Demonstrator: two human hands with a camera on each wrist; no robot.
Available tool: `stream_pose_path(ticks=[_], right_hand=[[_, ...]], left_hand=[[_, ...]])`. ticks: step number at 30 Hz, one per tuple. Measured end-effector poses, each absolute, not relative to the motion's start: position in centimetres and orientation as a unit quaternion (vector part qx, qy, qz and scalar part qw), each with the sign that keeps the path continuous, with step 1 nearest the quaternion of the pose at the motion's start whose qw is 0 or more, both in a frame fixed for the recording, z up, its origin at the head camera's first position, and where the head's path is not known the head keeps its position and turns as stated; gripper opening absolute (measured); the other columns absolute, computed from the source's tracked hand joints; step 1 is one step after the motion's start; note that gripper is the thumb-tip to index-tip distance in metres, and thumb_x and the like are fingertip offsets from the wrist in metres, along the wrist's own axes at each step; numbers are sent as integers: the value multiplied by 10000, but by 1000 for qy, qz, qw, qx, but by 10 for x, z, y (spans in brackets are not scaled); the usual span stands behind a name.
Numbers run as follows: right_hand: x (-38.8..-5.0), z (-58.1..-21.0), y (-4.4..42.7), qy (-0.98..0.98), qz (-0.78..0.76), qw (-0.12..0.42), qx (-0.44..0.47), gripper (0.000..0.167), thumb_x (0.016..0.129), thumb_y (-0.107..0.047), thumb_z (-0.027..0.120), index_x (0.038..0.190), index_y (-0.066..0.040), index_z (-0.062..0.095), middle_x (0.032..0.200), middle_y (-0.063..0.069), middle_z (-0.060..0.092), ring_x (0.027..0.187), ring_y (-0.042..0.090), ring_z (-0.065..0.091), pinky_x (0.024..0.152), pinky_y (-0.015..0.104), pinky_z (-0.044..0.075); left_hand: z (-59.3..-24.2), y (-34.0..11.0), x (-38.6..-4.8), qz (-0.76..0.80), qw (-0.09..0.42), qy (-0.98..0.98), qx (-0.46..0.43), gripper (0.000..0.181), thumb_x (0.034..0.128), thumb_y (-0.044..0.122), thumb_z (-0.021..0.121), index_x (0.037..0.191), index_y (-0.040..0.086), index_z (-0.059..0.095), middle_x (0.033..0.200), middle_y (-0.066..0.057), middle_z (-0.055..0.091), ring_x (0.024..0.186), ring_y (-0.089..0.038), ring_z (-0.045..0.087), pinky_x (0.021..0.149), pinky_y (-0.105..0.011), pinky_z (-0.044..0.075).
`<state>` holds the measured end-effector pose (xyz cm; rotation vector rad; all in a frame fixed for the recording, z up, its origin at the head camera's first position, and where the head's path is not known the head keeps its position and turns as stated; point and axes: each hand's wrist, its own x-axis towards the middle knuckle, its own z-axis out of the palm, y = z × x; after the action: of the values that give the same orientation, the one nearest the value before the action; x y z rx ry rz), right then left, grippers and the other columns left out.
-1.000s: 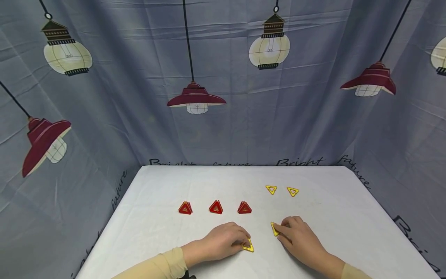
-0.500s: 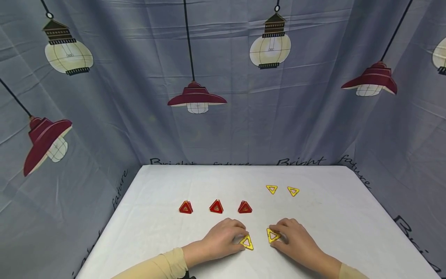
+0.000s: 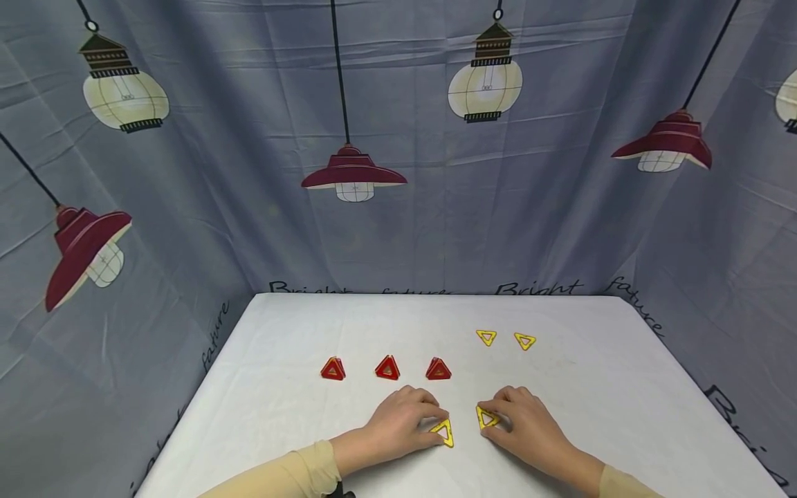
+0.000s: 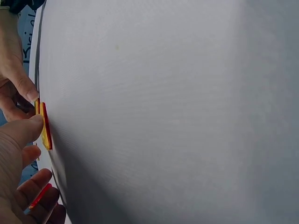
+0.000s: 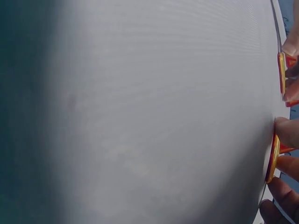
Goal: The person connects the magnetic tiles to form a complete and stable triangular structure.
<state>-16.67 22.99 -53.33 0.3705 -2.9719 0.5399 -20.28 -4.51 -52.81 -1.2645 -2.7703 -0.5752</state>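
Observation:
Below centre in the head view, my left hand (image 3: pixel 398 425) pinches a yellow triangular frame tile (image 3: pixel 450 431) between thumb and fingers. Opposite it, my right hand (image 3: pixel 532 429) holds a second yellow triangular tile (image 3: pixel 481 419) the same way. A small gap separates the two tiles. Both wrist views catch them nearly edge-on: the left hand's tile (image 4: pixel 46 128) has a red side and a yellow side, and so does the right hand's tile (image 5: pixel 272 156). My remaining left fingers (image 4: pixel 39 191) spread loosely under the tile in the left wrist view.
Three red pyramid-like pieces stand in a row beyond the hands: left piece (image 3: pixel 333 370), middle piece (image 3: pixel 387 369), right piece (image 3: pixel 438 370). Farther back lie two yellow triangles, one (image 3: pixel 486 332) beside the other (image 3: pixel 524 338). Curtains surround the white table (image 3: pixel 280 325).
My right hand has shifted slightly left and turned its tile so more of its face shows. The left fingers have opened up around their tile, now gripping it at its edges.

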Motion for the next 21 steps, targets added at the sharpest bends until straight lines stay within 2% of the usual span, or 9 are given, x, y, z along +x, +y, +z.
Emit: stream_pose_path(ticks=[9, 21], right_hand=[[-168, -533, 231, -973, 180, 52, 135, 399, 778, -414, 878, 1149, -300, 785, 980, -203, 540, 910, 43, 456, 813, 368, 443], [-168, -535, 226, -968, 198, 54, 147, 390, 774, -390, 887, 1123, -273, 756, 998, -217, 585, 945, 34, 508, 852, 378, 461]], left_hand=[[-528, -41, -201, -174, 52, -896, -404, 286, 864, 462, 808, 1112, 320, 808, 1125, 129, 631, 950, -34, 508, 793, -212, 422], [-528, -40, -200, -166, 49, -899, -401, 313, 852, 476, 817, 1124, 323, 804, 1139, 128, 626, 972, -42, 507, 819, -220, 423]])
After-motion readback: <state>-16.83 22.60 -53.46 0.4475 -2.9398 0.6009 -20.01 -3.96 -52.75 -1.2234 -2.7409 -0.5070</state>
